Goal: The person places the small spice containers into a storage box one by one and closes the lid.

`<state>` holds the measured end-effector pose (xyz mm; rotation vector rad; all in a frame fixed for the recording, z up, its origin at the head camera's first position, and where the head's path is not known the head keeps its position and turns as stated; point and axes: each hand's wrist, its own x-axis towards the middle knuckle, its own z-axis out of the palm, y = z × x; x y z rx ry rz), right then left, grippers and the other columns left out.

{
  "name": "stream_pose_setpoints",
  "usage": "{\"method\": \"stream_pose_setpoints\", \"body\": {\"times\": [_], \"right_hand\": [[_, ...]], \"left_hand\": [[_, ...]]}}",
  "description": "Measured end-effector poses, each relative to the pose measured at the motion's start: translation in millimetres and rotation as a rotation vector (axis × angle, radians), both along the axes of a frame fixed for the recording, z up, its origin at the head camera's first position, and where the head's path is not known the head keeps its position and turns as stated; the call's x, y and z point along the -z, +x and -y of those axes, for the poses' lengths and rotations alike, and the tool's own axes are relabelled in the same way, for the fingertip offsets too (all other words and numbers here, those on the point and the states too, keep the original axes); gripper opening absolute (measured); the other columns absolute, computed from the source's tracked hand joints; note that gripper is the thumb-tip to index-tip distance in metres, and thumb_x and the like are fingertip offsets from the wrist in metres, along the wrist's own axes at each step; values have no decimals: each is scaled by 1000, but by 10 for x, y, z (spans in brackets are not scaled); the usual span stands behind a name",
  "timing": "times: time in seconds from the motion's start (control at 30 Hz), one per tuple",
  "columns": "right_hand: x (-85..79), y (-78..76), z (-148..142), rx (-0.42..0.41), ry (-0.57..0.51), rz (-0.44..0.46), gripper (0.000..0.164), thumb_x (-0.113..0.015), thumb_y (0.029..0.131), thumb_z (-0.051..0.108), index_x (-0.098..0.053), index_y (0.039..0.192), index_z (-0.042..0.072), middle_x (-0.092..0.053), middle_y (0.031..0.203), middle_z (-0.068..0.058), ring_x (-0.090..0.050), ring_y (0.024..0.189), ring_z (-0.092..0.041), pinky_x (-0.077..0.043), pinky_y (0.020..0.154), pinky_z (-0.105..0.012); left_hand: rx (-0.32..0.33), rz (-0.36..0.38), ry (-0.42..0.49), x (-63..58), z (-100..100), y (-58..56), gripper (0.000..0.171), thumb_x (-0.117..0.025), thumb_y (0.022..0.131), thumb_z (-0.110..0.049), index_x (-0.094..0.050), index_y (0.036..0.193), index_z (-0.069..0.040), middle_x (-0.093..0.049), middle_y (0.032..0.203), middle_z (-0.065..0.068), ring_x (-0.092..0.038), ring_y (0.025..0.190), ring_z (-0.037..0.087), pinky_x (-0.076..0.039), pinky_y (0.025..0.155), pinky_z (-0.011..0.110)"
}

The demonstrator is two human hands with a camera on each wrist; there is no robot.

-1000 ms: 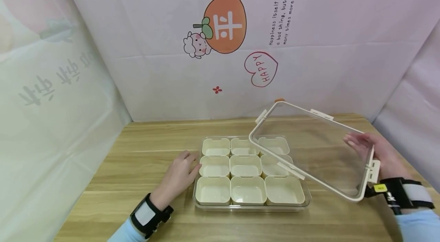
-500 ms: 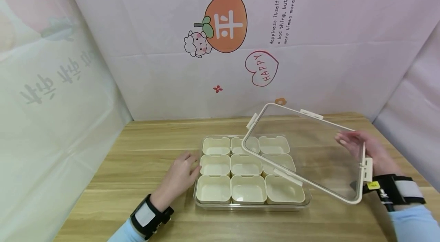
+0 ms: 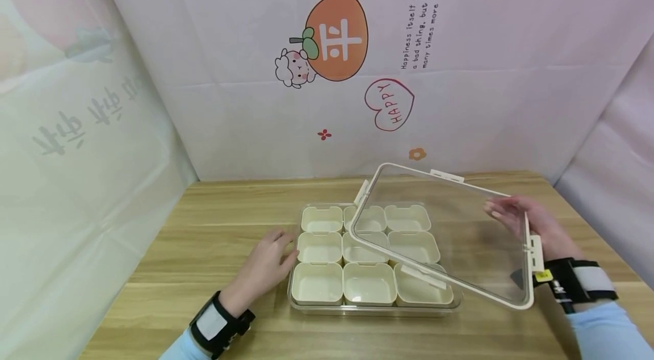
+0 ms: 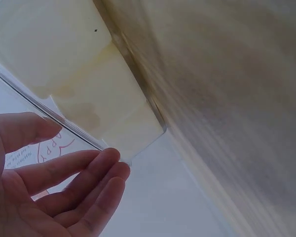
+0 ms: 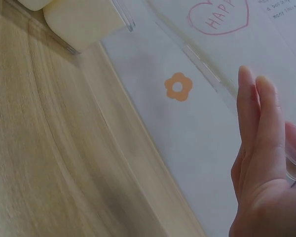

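Note:
A clear plastic box (image 3: 375,310) stands on the table, filled with rows of cream-coloured cups (image 3: 317,284). My left hand (image 3: 263,263) is at the box's left side, fingers relaxed. In the left wrist view its fingertips (image 4: 108,157) are right at the clear rim, with the thumb apart from them. My right hand (image 3: 544,229) holds a clear lid (image 3: 472,235) by its right edge, thumb on one side and fingers on the other. The lid has a cream frame with clips and hangs tilted above the box's right part, overlapping several cups in the head view.
The wood-grain table (image 3: 214,224) extends around the box. Behind it hangs a white printed cloth (image 3: 245,133), and more cloth (image 3: 92,178) borders the left side. Both wrists wear black straps (image 3: 221,323).
My right hand has moved left with the lid, bringing it farther over the cups and slightly lower. The left hand and the box have stayed in place.

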<state>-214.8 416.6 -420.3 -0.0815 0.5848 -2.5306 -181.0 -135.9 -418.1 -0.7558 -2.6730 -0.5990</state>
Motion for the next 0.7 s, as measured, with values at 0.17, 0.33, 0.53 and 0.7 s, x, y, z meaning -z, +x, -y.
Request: {"method": "stream_pose_setpoints", "body": {"times": [0.17,0.33,0.53,0.7], "right_hand": [[20,-82,68,-55,35,-43,50,-19,103,10,-61,107,-16,-63,112,-30,-61,110,-37,-44,99,-31],[34,-145,148,-94,58,-69,50,-18,103,9,-61,108,-15,-63,113,-28,-61,110,-36,-46,97,-30],[-16,-95,273,-63,77,-15,47,-21,103,10,-62,107,-13,-63,112,-28,-62,109,-35,-45,98,-29],[-84,-13,376,-31,107,57,46,-23,104,13,-62,110,-10,-61,117,-27,-61,112,-31,-40,102,-23]], "left_hand": [[22,-9,-1,4,24,7,35,-68,85,-17,-65,115,1,-62,102,11,-59,93,21,-55,76,33],[39,-18,-8,9,48,17,36,-68,85,-18,-65,114,1,-62,101,9,-59,92,19,-54,76,31],[48,-8,-15,21,69,22,39,-69,84,-21,-64,115,1,-63,106,11,-60,98,21,-54,81,32],[61,-3,-26,36,96,22,42,-69,85,-24,-63,117,1,-62,113,13,-58,106,24,-52,88,35]]}}
